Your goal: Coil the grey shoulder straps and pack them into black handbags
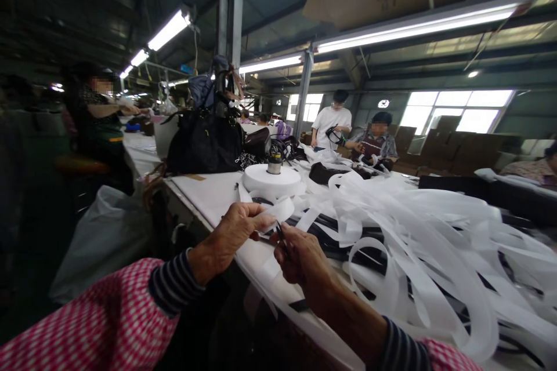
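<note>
My left hand [237, 229] is closed, with the end of a white fabric strip [284, 208] pinched between thumb and fingers. Close beside it, my right hand [300, 258] is wrapped round a small dark pointed tool [279, 230], most of which the fingers hide; its exact kind does not show. The tool's tip is near the strip, but whether they touch I cannot tell. Just beyond my hands, a flat roll of white tape [256, 181] lies on the table [195, 188], with a small metal cylinder [274, 167] standing at its middle.
Loose white strips [404, 214] heap over dark pieces on the right. Black bags [204, 142] stand at the back left. A pale plastic sack [104, 237] is beside the table's left edge. Several people work around, including one in a white shirt [328, 124].
</note>
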Motion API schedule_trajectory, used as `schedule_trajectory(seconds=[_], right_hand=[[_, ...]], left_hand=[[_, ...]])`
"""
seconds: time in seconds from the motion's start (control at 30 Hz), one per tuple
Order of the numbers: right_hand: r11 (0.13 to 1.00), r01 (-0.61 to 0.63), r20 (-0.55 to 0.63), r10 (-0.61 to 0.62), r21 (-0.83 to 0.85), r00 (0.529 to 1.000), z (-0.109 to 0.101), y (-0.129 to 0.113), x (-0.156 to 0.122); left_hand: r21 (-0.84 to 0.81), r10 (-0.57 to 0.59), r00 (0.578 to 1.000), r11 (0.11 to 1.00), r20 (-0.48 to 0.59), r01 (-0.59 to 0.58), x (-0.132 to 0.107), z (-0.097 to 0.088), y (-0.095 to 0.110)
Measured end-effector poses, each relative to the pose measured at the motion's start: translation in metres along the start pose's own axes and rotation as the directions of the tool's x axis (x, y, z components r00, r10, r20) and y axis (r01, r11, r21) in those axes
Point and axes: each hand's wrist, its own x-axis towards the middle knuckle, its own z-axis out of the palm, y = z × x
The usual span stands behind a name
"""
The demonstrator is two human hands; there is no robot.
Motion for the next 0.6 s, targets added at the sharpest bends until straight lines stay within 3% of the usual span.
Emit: schedule_trajectory(seconds=[0.33, 0.6], right_hand=[[0.999, 0.031, 0.001, -0.031, 0.039, 1.0, 0.004, 0.002, 0.004], [0.992, 0.121, -0.024, -0.122, -0.047, 0.992, 0.002, 0.002, 0.01]], left_hand=[[0.024, -0.019, 0.998, 1.0, 0.053, 0.018, -0.003, -0.001, -0.002], [0.068, -0.026, 1.0, 0.997, 0.012, 0.025, 0.002, -0.006, -0.004]])
